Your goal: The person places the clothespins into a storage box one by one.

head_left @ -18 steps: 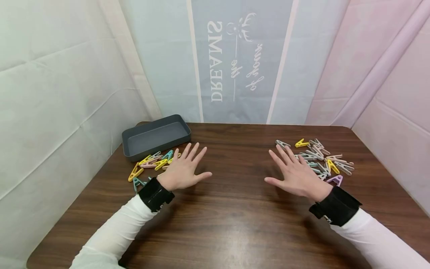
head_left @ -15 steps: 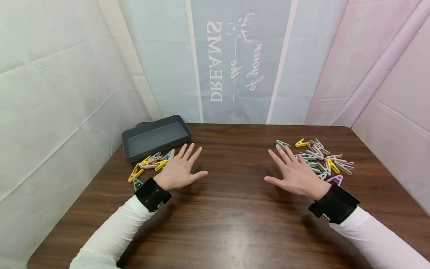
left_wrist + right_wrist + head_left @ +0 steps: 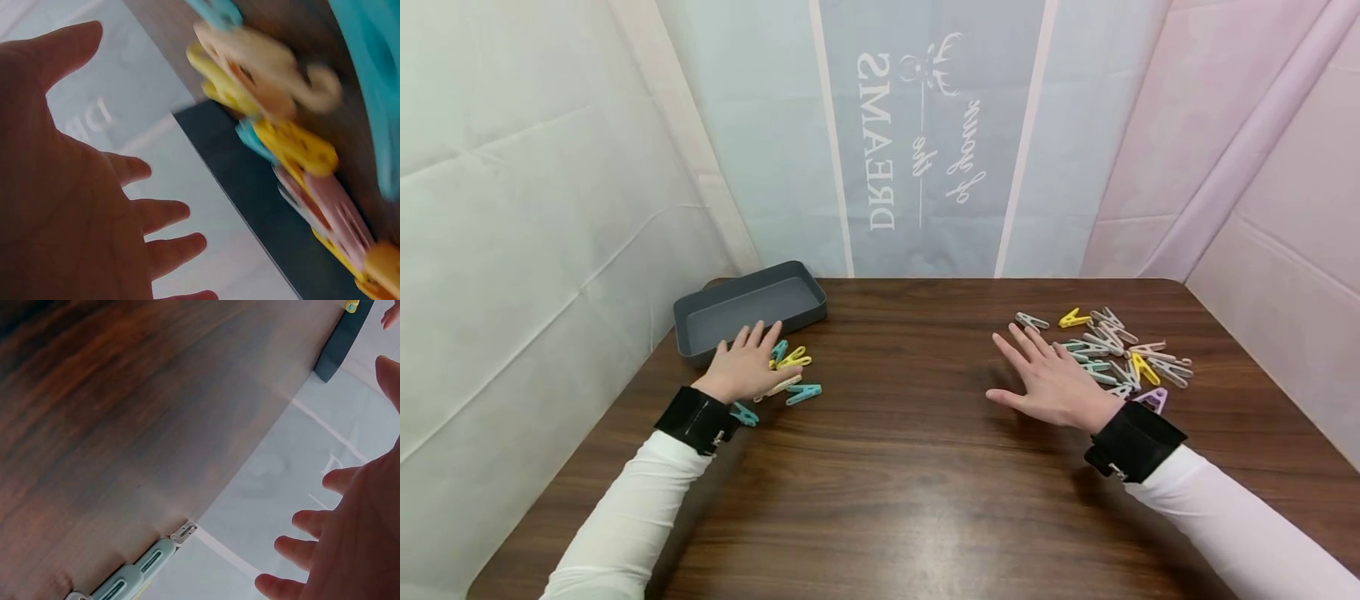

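Note:
My left hand (image 3: 743, 369) hovers with its fingers spread over the left group of clothespins, holding nothing and hiding part of them. Around it I see a yellow clothespin (image 3: 795, 358), a blue clothespin (image 3: 804, 393) and a teal clothespin (image 3: 745, 414). In the left wrist view, a pink clothespin (image 3: 334, 212) and a cream clothespin (image 3: 250, 62) show below the palm. On the other side, my right hand (image 3: 1048, 383) is held up with spread fingers, also holding nothing. It is beside a pile of mostly pale clothespins (image 3: 1105, 335), with a purple clothespin (image 3: 1153, 400) near the wrist.
A dark grey rectangular tray (image 3: 752, 302) stands at the table's back left, just beyond the left hand. The brown wooden table (image 3: 910, 467) reaches to a hanging cloth (image 3: 940, 242) at the back. More cloth walls flank it on both sides.
My left hand has moved left across its clothespins, uncovering the blue and yellow ones on its right and covering those on its left. My right hand has shifted only slightly left.

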Tool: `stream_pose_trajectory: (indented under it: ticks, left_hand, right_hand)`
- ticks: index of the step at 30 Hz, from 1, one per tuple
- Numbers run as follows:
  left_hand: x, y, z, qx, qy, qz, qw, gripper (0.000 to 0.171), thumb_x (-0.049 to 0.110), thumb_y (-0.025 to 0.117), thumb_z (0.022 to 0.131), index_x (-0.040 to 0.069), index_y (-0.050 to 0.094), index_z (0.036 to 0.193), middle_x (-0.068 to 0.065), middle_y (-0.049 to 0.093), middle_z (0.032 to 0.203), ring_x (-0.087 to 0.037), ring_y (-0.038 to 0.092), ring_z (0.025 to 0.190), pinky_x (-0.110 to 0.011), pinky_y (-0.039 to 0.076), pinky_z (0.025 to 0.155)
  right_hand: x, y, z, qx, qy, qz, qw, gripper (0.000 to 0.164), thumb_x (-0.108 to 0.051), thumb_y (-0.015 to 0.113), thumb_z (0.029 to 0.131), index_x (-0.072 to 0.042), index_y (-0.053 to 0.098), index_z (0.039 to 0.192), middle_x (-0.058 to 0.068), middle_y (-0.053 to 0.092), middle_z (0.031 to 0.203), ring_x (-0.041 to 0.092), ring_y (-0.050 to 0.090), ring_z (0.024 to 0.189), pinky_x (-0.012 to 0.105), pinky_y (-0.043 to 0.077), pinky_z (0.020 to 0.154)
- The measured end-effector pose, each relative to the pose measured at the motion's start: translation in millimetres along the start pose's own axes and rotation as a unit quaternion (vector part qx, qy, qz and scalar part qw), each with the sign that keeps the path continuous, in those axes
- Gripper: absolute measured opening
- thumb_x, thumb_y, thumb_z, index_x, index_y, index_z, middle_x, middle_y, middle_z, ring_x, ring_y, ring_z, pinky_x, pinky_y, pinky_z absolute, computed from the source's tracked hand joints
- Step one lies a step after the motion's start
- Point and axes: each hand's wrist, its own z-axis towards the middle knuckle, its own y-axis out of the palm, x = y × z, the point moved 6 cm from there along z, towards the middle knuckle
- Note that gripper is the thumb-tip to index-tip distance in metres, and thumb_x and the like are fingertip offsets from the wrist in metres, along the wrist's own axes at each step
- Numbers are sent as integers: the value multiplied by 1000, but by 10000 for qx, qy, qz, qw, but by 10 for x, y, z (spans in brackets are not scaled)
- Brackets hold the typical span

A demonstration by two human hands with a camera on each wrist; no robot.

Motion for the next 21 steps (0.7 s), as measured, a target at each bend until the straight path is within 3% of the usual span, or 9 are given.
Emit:
stream_pose_trajectory:
  ticks: [7,13,17,21]
  left_hand:
    - [-404,-18,16,-495,-577,-134,9970,84,49,48,98,-4,14,152,-36,14,152,-56,13,137,-72,13,104]
    - [-710,-1,62,-791,-976,-289,9917,74,37,45,101,-12,16,148,-40,20,147,-56,23,133,-69,26,101]
    - [-862,24,114,-962,-1091,-457,9883,67,29,42,102,-14,17,146,-40,28,144,-54,31,130,-63,33,100]
    - [-943,51,177,-964,-1004,-466,9892,58,20,40,102,-16,23,144,-39,34,141,-52,37,128,-60,36,100]
  right_hand:
    - [10,80,53,-120,-42,-23,9999,88,-65,50,91,-7,26,153,25,18,156,43,17,142,66,21,106]
    - [-3,103,96,-158,-67,-49,9998,89,-66,50,91,-7,26,153,24,18,156,43,18,142,65,22,106]
    - [-24,87,109,-49,-155,-57,9999,88,-64,52,90,-6,29,152,25,21,155,44,21,141,66,23,105]
    - [-36,106,142,28,-278,-48,9996,86,-63,53,91,-6,31,151,26,25,154,45,24,139,67,25,103]
